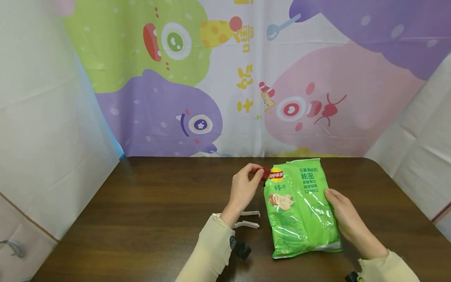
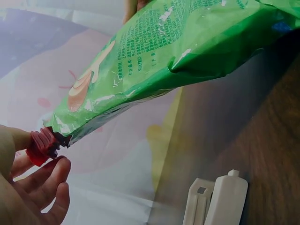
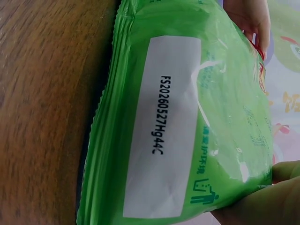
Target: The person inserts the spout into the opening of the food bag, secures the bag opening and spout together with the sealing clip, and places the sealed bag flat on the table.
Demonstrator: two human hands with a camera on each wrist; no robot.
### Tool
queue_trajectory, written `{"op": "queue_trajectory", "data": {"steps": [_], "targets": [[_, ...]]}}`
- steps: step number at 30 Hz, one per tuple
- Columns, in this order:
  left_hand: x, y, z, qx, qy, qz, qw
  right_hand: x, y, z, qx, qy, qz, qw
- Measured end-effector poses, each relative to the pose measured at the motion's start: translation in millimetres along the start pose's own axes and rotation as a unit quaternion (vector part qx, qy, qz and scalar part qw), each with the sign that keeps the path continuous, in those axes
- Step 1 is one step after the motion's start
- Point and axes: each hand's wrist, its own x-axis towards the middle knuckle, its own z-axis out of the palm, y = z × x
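Observation:
A green potato chip bag [image 1: 299, 211] stands tilted above the table, its printed panel facing me. My right hand [image 1: 347, 217] grips its right edge, thumb over the front and the other fingers hidden behind. At the bag's upper left corner, my left hand [image 1: 244, 186] pinches a small red ribbed piece [image 2: 42, 146] between thumb and fingers; I cannot tell whether it is a clip or part of the bag. A white label [image 3: 161, 126] with printed code lies along the bag's crimped end. Beside the left wrist lies a white bag sealing clip [image 1: 248, 224], its two arms spread apart.
The brown wooden table [image 1: 141, 219] runs back to a hanging cloth [image 1: 239, 133] printed with cartoon creatures. White cloth [image 1: 53, 98] also closes in the left side, and more hangs at the right.

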Motion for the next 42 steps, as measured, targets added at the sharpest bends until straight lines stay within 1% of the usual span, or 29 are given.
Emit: {"op": "queue_trajectory", "data": {"steps": [6,11,14,17,18,20,24,25,26,31,35,38,42], "targets": [[-1.7,-0.2,0.4,-0.008,-0.008,0.001,0.9999,0.0,1.3,1.5,-0.012,0.007,-0.006,1.0],[-5.0,-0.5,2.9,-0.032,-0.021,-0.007,0.9992,-1.3,2.2,2.5,0.0,0.007,-0.003,1.0],[-6.1,-0.5,4.3,-0.032,-0.02,-0.003,0.9993,-1.3,2.1,2.6,0.007,0.008,-0.006,1.0],[-6.5,0.1,5.1,-0.029,-0.019,0.007,0.9994,-1.0,1.5,2.8,0.018,0.01,-0.011,1.0],[-7.7,4.2,4.0,-0.034,-0.02,0.006,0.9992,-1.0,1.6,3.0,0.023,0.01,-0.013,1.0],[-8.5,4.0,4.9,-0.046,-0.019,0.006,0.9987,-1.0,1.3,3.1,0.029,0.01,-0.015,0.999],[-10.4,2.9,7.8,-0.066,-0.01,0.002,0.9978,-1.1,1.5,4.1,0.039,0.012,-0.017,0.999],[-9.6,-1.4,10.0,-0.067,-0.005,0.006,0.9977,-1.1,1.5,4.5,0.042,0.012,-0.017,0.999],[-9.5,-1.8,10.6,-0.068,0.0,0.008,0.9977,-1.1,1.5,4.9,0.045,0.012,-0.017,0.999],[-8.7,-1.9,11.3,-0.066,0.027,0.02,0.9972,-0.8,2.3,6.5,0.057,0.007,-0.021,0.998],[-9.1,-0.6,10.0,-0.064,0.048,0.018,0.9966,-0.3,2.3,6.8,0.054,0.009,-0.026,0.998],[-10.1,2.3,8.5,-0.073,0.049,0.015,0.996,0.1,2.4,6.8,0.055,0.014,-0.03,0.998],[-15.8,16.9,3.1,-0.092,0.038,0.012,0.9949,0.2,3.2,7.5,0.061,0.017,-0.031,0.997]]}}
